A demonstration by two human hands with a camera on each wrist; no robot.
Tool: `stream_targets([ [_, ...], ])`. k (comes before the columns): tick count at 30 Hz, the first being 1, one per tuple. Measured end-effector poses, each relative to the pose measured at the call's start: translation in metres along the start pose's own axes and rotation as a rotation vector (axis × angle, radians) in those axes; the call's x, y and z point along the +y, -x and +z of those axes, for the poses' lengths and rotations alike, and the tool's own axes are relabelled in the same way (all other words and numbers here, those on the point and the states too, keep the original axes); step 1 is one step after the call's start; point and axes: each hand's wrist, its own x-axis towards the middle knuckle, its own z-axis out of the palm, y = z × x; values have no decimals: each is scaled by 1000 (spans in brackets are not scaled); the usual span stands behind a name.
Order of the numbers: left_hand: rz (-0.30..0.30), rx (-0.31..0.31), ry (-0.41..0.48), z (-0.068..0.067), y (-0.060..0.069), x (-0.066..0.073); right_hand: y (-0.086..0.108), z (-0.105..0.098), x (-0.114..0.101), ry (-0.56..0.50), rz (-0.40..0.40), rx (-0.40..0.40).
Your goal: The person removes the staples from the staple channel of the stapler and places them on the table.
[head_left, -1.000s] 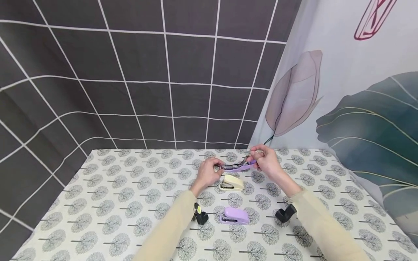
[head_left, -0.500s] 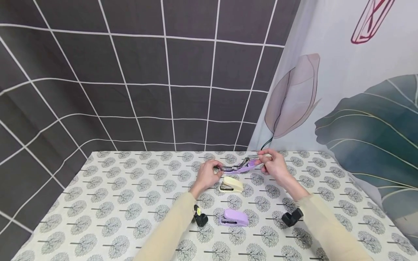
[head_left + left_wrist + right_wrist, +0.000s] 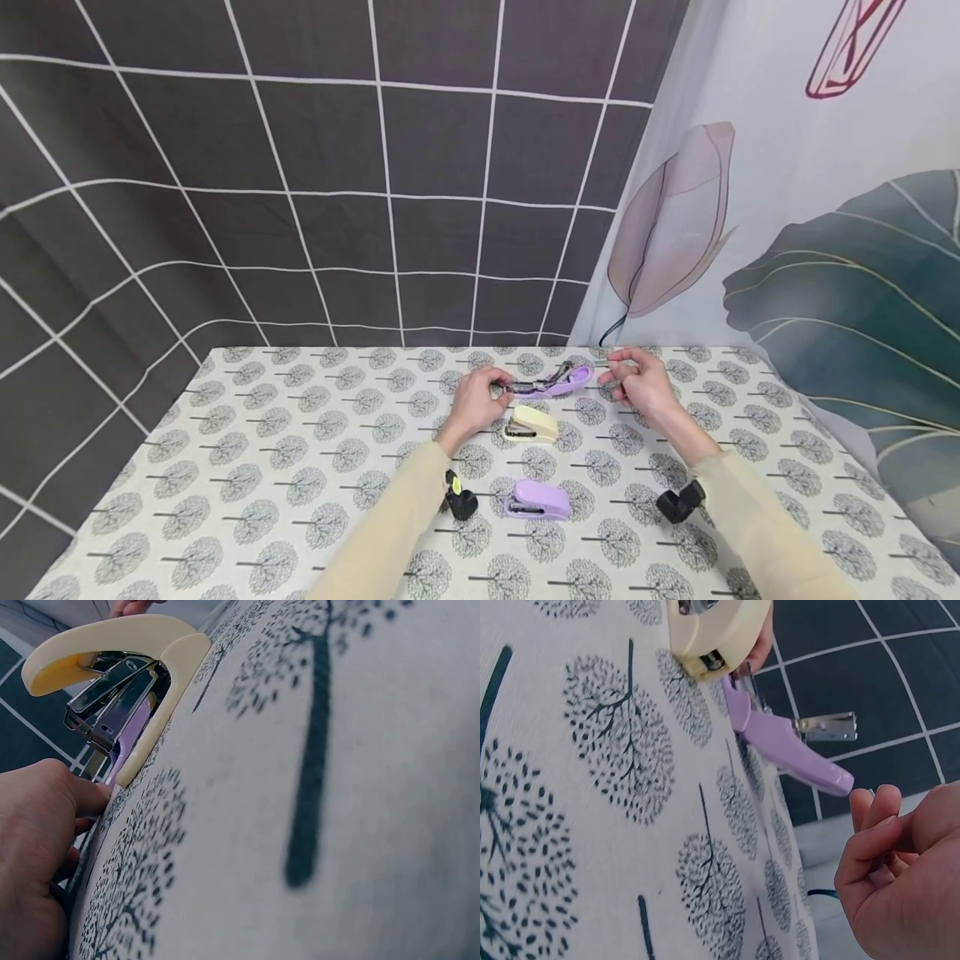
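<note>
An opened purple stapler (image 3: 572,380) lies at the table's back, its lid folded far back and its metal magazine raised. My left hand (image 3: 476,402) grips its left end; in the left wrist view that hand (image 3: 37,847) is partly behind the cream stapler (image 3: 174,667). To the right of the lid, my right hand (image 3: 641,385) pinches a thin, shiny strip (image 3: 602,363) between thumb and fingertips. From the right wrist, the purple lid (image 3: 795,754) and metal part (image 3: 829,727) stand apart from the right hand (image 3: 900,870), whose fingers mostly hide the strip.
The cream stapler (image 3: 531,425) sits just in front of the opened one. Nearer the front lies a closed purple stapler (image 3: 537,500). Tree-patterned cloth (image 3: 300,450) covers the table, with a dark checked curtain (image 3: 435,233) behind and a leaf-printed curtain (image 3: 675,250) at right.
My right hand has let go of the purple stapler's lid and moved right, carrying the thin strip away from it. My left hand has stayed at the stapler's left end.
</note>
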Motion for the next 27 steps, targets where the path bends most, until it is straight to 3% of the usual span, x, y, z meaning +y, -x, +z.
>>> stream_targets([
  [11, 15, 19, -1, -2, -2, 1, -3, -6, 13, 65, 58, -7],
  [19, -1, 9, 8, -3, -3, 1, -2, -3, 27, -86, 151, -36],
  [27, 0, 4, -1, -3, 1, 2, -3, -1, 36, -69, 134, -34],
])
